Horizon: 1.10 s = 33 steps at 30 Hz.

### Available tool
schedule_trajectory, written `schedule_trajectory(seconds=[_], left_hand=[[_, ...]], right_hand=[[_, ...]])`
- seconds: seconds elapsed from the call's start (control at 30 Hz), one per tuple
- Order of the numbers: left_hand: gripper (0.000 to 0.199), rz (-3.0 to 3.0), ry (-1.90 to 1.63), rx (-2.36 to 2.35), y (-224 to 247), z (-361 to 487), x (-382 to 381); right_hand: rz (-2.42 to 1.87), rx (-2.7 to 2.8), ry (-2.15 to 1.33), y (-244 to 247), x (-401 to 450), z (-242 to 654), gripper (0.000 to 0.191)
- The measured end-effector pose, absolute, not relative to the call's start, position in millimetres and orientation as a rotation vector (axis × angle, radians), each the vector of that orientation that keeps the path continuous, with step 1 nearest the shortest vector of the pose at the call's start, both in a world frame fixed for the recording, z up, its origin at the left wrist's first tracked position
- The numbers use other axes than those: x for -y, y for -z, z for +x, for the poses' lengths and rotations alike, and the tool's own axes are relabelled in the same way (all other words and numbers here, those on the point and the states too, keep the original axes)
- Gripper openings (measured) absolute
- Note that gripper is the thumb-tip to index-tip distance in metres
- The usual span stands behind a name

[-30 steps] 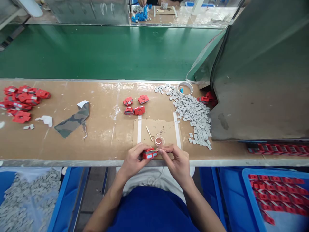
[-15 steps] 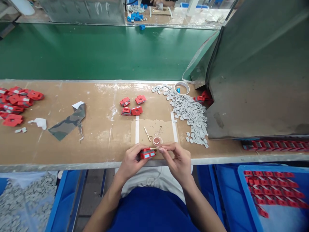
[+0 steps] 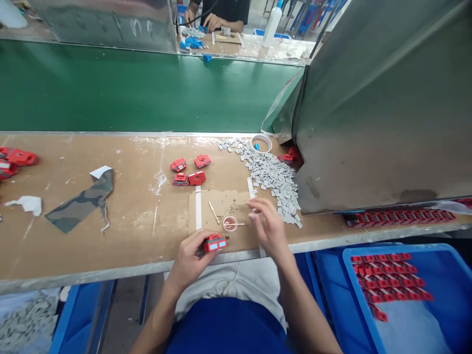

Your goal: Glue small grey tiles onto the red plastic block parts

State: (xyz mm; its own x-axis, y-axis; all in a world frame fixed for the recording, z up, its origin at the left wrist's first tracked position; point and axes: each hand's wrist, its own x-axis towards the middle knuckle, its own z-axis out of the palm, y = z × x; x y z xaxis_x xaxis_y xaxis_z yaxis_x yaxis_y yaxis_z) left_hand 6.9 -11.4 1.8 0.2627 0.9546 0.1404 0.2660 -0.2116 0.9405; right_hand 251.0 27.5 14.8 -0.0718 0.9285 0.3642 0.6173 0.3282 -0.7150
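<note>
My left hand [image 3: 190, 255] is closed round a small red toy vehicle body [image 3: 215, 243], with its light windows facing me, at the table's front edge. My right hand [image 3: 270, 227] hovers to its right with fingers apart and seems to hold nothing. Between the hands stands a small round cup [image 3: 229, 224] with pinkish contents. A thin stick [image 3: 239, 224] rests in the cup and points toward my right hand. Behind the cup, a pale pointed tool [image 3: 213, 212] lies on a taped cardboard sheet.
Several red bodies [image 3: 197, 178] lie ahead. Grey flat pieces [image 3: 276, 179] spread to the right, beside a tape roll [image 3: 261, 137]. Camouflage cloth [image 3: 83, 201] lies left. A metal panel [image 3: 368, 128] stands right, above a blue tray [image 3: 435, 260]. A co-worker's hands [image 3: 212, 22] show across the green belt.
My right hand has let go of the stick, which now lies in the cup, and has drawn back to the right. My left hand still holds the red body. The whole view has shifted.
</note>
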Motion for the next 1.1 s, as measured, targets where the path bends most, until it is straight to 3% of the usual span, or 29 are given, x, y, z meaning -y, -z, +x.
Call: schedule_trajectory(seconds=[0.23, 0.67, 0.9, 1.1], left_hand=[[0.024, 1.637, -1.03, -1.122, 3, 4, 11], [0.025, 1.589, -0.998, -1.114, 2, 1, 11], [0.036, 1.565, -1.042, -1.083, 3, -1, 10], [0.039, 1.562, -1.033, -1.064, 4, -1, 9]], right_hand=[[-1.615, 2.163, -0.39, -17, -90, 301, 0.027], [-1.693, 2.318, -0.182, -5, -128, 297, 0.024], [-1.45, 2.133, -0.244, -37, -77, 306, 0.024], [-1.522, 2.169, -0.289, -5, -21, 304, 0.026]])
